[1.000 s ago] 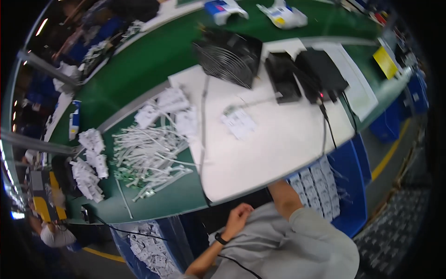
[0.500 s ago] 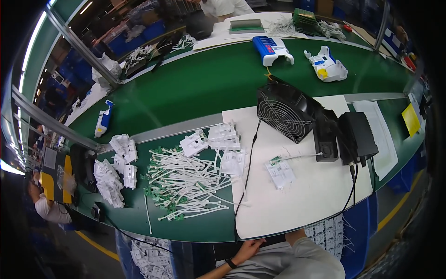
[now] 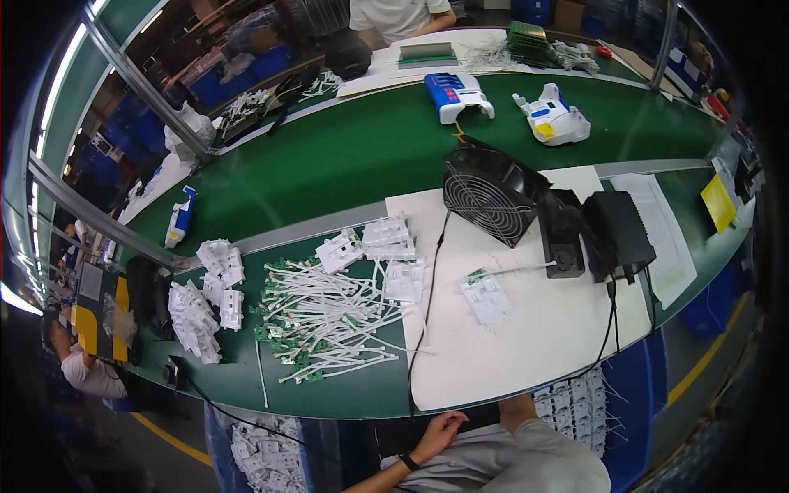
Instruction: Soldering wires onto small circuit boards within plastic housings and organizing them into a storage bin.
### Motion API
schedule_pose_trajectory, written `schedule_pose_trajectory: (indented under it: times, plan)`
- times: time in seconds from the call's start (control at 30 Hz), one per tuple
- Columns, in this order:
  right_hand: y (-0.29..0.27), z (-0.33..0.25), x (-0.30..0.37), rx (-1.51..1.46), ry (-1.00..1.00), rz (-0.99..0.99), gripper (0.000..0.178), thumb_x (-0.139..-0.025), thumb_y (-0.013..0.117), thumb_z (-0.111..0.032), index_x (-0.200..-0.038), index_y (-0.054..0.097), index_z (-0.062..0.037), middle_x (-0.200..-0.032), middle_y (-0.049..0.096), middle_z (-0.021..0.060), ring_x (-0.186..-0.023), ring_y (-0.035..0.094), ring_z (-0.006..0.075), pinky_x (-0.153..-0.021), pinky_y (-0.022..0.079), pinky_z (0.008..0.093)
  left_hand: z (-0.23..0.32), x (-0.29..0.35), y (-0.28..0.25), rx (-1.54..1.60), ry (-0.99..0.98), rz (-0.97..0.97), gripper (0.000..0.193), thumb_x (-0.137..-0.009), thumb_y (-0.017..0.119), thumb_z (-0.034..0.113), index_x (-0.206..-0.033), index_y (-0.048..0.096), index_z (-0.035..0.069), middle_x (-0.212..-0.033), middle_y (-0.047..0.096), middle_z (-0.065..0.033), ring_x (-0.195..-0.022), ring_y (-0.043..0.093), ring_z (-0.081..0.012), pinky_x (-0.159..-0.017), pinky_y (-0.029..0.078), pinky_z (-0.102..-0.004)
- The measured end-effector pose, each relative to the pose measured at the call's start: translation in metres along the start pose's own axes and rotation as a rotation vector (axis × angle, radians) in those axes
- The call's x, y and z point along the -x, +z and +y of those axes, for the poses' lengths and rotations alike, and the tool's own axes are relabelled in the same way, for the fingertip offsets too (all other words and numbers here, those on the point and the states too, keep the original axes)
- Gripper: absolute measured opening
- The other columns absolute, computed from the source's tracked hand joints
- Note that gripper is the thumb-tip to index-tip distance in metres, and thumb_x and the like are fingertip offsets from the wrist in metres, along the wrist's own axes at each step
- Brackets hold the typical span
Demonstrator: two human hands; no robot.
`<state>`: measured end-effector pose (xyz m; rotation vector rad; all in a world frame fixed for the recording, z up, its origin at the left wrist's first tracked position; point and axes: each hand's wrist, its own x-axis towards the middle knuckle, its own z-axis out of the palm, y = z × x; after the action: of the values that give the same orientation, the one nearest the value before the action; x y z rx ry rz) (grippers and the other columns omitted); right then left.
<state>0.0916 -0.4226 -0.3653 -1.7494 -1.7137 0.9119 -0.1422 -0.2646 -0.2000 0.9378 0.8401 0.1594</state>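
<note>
My left hand (image 3: 440,433) rests over my lap below the bench's front edge, a black band on its wrist. Its fingers look loosely bent and a little apart, with nothing seen in them. My right hand is out of view. Above on the bench, a white plastic housing (image 3: 485,299) lies on a white sheet (image 3: 460,374), with a small green circuit board (image 3: 475,276) and a white cable at its top edge. To the left spreads a heap of white cables (image 3: 329,308) with green boards. More white housings (image 3: 404,281) are stacked beside it.
A black fan (image 3: 488,205) and a black box (image 3: 629,234) stand on the sheet's far side, cords trailing forward. Beyond runs a green belt (image 3: 329,156) carrying blue-and-white casings (image 3: 458,97). White housings (image 3: 193,320) are piled left; blue bins flank my legs. Another person (image 3: 399,18) sits opposite.
The casings on the belt have slid left. The view has shifted slightly, and more of the person opposite shows. My left hand's fingers have lifted a little; the things on the bench lie as before.
</note>
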Motion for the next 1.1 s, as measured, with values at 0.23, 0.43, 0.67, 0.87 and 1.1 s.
schedule_pose_trajectory:
  times: [0.23,0.43,0.67,0.87,1.1]
  plan:
    - [-0.067,-0.089,-0.167,0.034,0.064,0.011,0.056,-0.101,0.045,-0.032,-0.152,0.043,-0.0087,-0.162,0.032,0.0186,-0.149,0.028,0.0375,-0.124,0.022,0.0461,-0.004,0.008,0.002,-0.019,0.051,-0.009,0.019,-0.107,0.05,0.015,-0.112,0.065,0.004,-0.06,0.045,0.004,-0.048,0.04,-0.0043,-0.045,0.031,-0.0232]
    - [-0.092,-0.092,-0.2,0.074,0.18,0.034,0.056,-0.102,0.045,-0.031,-0.153,0.041,-0.0088,-0.163,0.03,0.0181,-0.151,0.026,0.0372,-0.124,0.021,0.0459,0.008,-0.001,0.005,-0.086,0.066,-0.031,0.017,-0.106,0.052,0.015,-0.109,0.066,0.006,-0.065,0.047,0.0045,-0.05,0.041,-0.003,-0.045,0.032,-0.0224]
    - [-0.059,-0.089,-0.163,0.126,0.383,0.044,0.057,-0.102,0.045,-0.031,-0.154,0.04,-0.0089,-0.165,0.028,0.0174,-0.152,0.023,0.0369,-0.125,0.019,0.0456,0.005,-0.011,-0.003,-0.22,0.215,-0.057,0.013,-0.104,0.057,0.014,-0.108,0.067,0.008,-0.068,0.051,0.0064,-0.053,0.04,-0.002,-0.046,0.03,-0.0227]
    - [-0.12,-0.173,-0.103,0.466,0.403,-0.026,0.038,-0.066,0.073,-0.012,-0.103,0.068,-0.001,-0.112,0.067,0.0222,-0.109,0.063,0.0392,-0.087,0.053,0.0495,0.013,-0.021,-0.025,-0.078,0.204,0.093,0.022,-0.1,0.062,0.017,-0.112,0.065,-0.002,-0.086,0.065,-0.0061,-0.07,0.062,-0.0112,-0.06,0.052,-0.0251]
    - [-0.154,-0.23,-0.018,0.678,-0.222,0.161,0.03,-0.066,0.073,-0.005,-0.093,0.06,-0.0049,-0.095,0.061,0.0099,-0.096,0.061,0.0293,-0.077,0.053,0.0399,0.015,-0.015,-0.04,0.034,0.263,0.4,0.044,-0.105,0.05,0.034,-0.13,0.056,-0.002,-0.135,0.057,-0.0154,-0.129,0.055,-0.0251,-0.11,0.043,-0.0418]
